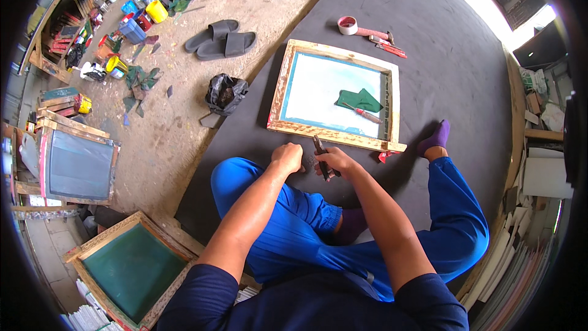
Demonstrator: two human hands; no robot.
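Left hand [288, 158], fingers curled closed, any contents not discernible; dark pliers [319, 149], gripped in right hand [335, 160]; wooden frame [334, 137], lying on the black mat [453, 86] just beyond both hands; green sheet [360, 97] and red-handled tool [370, 116], within that frame.

"What's in the right hand [335, 161]?"
"Dark pliers [320, 149]. The left hand [287, 158] is curled beside it, palm hidden."
"And the wooden frame [282, 89]?"
"On the black mat [453, 73], near its left edge, a green piece [360, 98] lying inside."
"Beyond it?"
"A tape roll [348, 30] and a hammer [372, 33]."
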